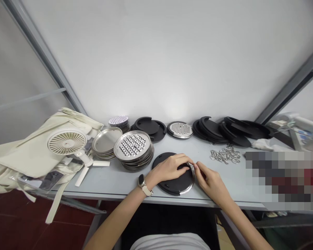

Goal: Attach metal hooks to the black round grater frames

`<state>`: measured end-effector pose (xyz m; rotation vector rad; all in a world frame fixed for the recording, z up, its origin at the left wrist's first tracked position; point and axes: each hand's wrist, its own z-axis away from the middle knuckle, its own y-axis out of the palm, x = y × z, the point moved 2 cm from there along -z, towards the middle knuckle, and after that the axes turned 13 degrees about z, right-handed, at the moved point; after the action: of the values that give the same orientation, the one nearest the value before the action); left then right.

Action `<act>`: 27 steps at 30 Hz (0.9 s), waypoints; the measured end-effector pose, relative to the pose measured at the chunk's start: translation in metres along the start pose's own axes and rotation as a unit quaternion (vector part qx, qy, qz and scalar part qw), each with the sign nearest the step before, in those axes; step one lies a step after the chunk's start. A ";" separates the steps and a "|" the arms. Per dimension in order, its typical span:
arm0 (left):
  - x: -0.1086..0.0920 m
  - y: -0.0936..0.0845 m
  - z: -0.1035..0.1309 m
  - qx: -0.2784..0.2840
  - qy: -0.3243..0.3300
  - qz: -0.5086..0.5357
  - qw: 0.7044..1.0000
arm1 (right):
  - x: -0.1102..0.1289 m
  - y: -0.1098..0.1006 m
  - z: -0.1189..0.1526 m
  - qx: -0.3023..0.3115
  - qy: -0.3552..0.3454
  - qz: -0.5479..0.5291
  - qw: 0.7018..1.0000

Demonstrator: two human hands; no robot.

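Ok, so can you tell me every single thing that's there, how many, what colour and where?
Bag: one, cream, far left
Fan: one, white, by bag
Plain plates: one stack, silver, left
Grater discs: one stack, silver, beside plates
Small discs: one stack, pale purple top, behind
Curved parts: several, black, along wall
Holed disc: one, silver, back middle
Metal loops: pile, silver, right
Round base: one, black, front
Thin wire: one, silver, at fingertips
Table: one, grey, underneath
Wall: one, white, back
Blurred patch: unclear, right
Watch: one, cream strap, left wrist
Left hand: one, bare, on base
Right hand: one, bare, base's right edge
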<state>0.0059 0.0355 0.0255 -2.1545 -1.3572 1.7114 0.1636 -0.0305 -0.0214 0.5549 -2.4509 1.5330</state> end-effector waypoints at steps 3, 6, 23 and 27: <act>0.002 0.000 -0.001 -0.006 0.012 -0.025 1.000 | 0.000 0.002 -0.002 0.031 -0.009 0.001 0.999; 0.003 0.001 -0.001 -0.013 0.022 -0.046 0.999 | 0.000 0.003 -0.003 0.069 -0.016 -0.009 0.997; 0.007 0.002 0.000 -0.010 0.008 -0.003 1.000 | 0.000 0.003 -0.001 0.036 -0.018 0.007 0.999; 0.006 0.001 0.001 -0.007 0.004 0.001 1.000 | 0.000 0.003 -0.001 0.030 -0.021 0.007 0.999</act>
<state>0.0062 0.0385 0.0199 -2.1675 -1.3704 1.6974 0.1622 -0.0284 -0.0239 0.5865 -2.4530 1.6205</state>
